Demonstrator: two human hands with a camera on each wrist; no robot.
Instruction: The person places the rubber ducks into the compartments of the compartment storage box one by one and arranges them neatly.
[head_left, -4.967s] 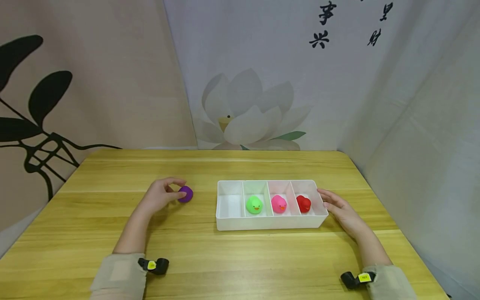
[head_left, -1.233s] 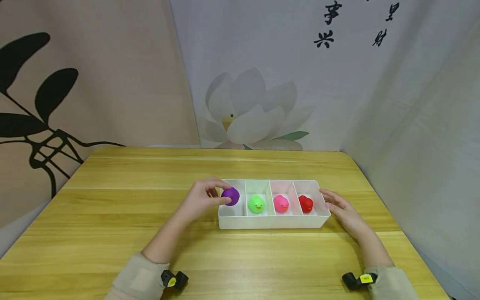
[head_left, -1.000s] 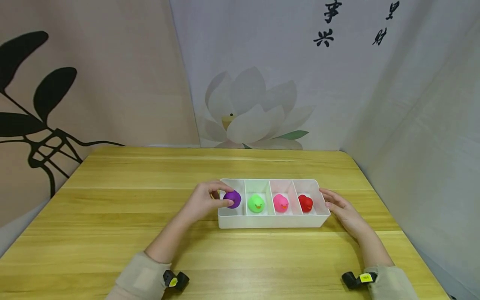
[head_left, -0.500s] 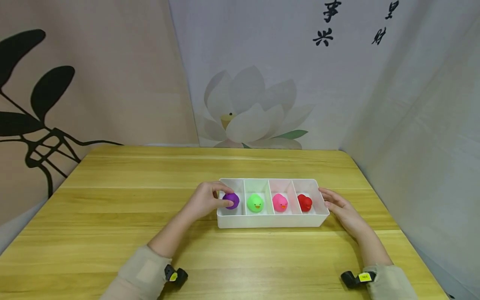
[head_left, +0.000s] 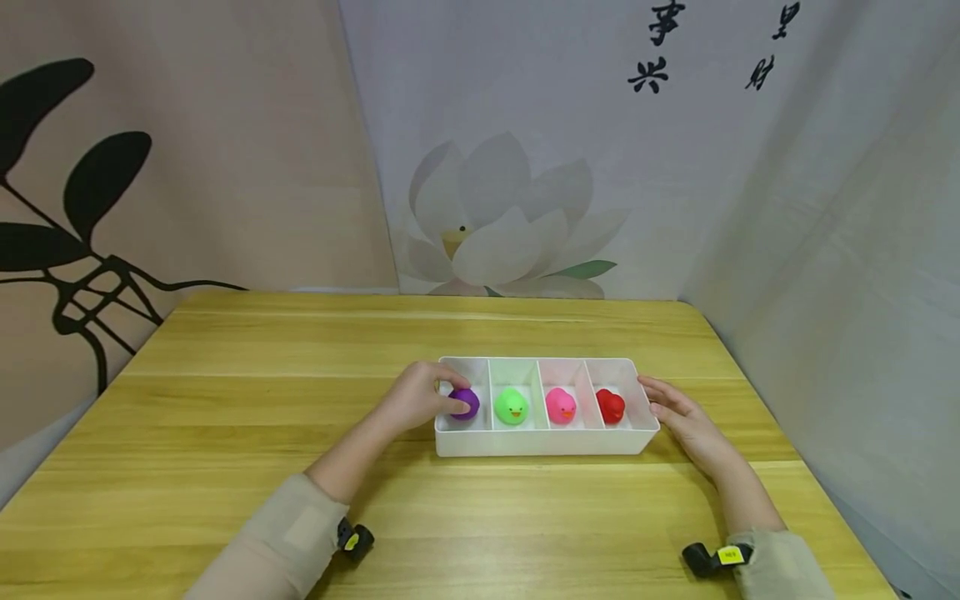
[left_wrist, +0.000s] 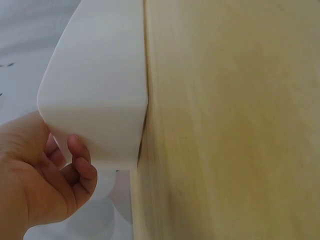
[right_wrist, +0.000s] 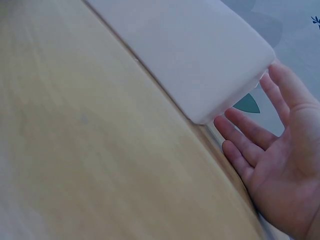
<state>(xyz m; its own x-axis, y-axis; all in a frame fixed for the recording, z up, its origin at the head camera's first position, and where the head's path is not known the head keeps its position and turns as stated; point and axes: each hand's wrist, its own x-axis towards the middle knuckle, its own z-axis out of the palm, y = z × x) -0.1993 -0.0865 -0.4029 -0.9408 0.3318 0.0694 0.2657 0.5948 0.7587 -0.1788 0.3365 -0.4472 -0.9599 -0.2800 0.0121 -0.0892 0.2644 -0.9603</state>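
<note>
A white box (head_left: 540, 443) with a row of compartments sits on the table. In its leftmost compartment my left hand (head_left: 422, 395) pinches a small purple rubber duck (head_left: 467, 403) between thumb and fingers; the duck's face is not visible. The left wrist view shows this hand (left_wrist: 47, 172) at the box's end, its fingertips hidden behind the wall. A green rubber duck (head_left: 512, 407), a pink one (head_left: 561, 406) and a red one (head_left: 611, 407) occupy the other compartments. My right hand (head_left: 690, 425) touches the box's right end with extended fingers, as in the right wrist view (right_wrist: 280, 150).
The box stands on a wooden table (head_left: 525, 525), whose far edge meets a curtain (head_left: 510, 100) printed with a flower. Another pale curtain (head_left: 862, 250) hangs along the right side. Small black cameras (head_left: 356, 542) are strapped at both sleeves.
My left hand has brought the purple rubber duck from the table at the left into the leftmost compartment, lowering it slightly over the last second. The right hand has stayed at the box's end.
</note>
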